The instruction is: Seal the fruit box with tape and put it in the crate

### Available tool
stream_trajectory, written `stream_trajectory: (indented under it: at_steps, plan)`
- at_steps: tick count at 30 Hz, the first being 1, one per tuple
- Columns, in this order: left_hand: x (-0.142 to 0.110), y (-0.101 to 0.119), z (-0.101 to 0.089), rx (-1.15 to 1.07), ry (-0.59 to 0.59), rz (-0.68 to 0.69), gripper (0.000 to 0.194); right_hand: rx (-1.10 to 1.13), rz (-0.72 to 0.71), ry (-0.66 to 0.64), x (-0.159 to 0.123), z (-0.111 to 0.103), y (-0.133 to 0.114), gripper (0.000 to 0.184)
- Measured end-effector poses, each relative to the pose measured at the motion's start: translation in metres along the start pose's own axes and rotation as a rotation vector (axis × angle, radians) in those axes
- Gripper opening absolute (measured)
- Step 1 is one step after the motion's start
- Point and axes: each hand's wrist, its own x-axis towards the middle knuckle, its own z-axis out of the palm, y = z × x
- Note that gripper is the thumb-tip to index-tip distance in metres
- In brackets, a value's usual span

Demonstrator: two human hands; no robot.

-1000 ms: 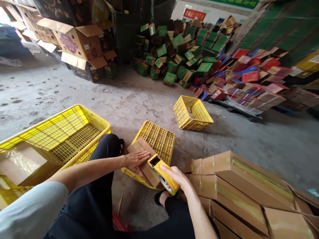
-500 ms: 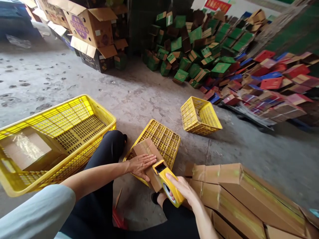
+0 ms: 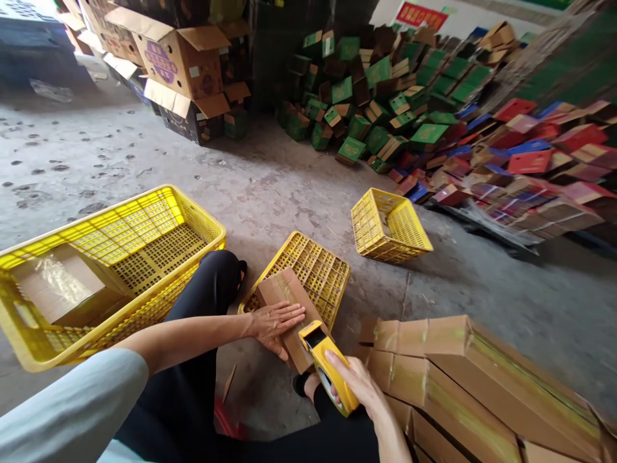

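The left forearm is extending nearly level above the dark trouser leg, and the left hand (image 3: pixel 276 323) is lying palm down on a brown cardboard box (image 3: pixel 281 287). Its grip is staying wide-handed, the fingers being straight and close together, the thumb standing apart. The box is resting aslant on an overturned yellow crate (image 3: pixel 322 267). The right forearm is slanting from the lower right, and the right hand (image 3: pixel 354 379) is holding a yellow tape dispenser (image 3: pixel 332 370) in a closed grip, the thumb lying along its top. The dispenser's front end is overlapping the box's nearer end.
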Motion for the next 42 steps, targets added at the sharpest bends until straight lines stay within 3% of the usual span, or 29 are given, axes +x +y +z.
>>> stream_trajectory:
  at_steps: [9, 16, 23, 31, 36, 42]
  plan:
    - [0.002, 0.001, 0.001, 0.02, -0.009, -0.016, 0.119, -0.033, -0.026, 0.005, 0.005, -0.002, 0.014, 0.059]
    - [0.006, -0.004, -0.003, 0.008, -0.067, -0.031, 0.118, -0.02, -0.067, 0.02, -0.01, -0.005, 0.025, 0.059]
    - [0.01, 0.01, -0.011, 0.043, -0.148, -0.062, 0.124, -0.024, -0.099, 0.039, -0.01, -0.006, 0.035, 0.056]
    - [0.018, 0.02, -0.003, 0.043, -0.209, 0.013, 0.119, -0.002, -0.057, 0.007, -0.009, -0.007, 0.034, 0.048]
    - [0.018, 0.013, -0.004, 0.004, -0.19, 0.007, 0.113, 0.033, -0.07, 0.001, -0.013, -0.011, 0.032, 0.04]
    - [0.019, 0.009, -0.005, -0.015, -0.169, 0.016, 0.113, 0.061, -0.078, -0.028, -0.019, -0.014, 0.037, 0.043]
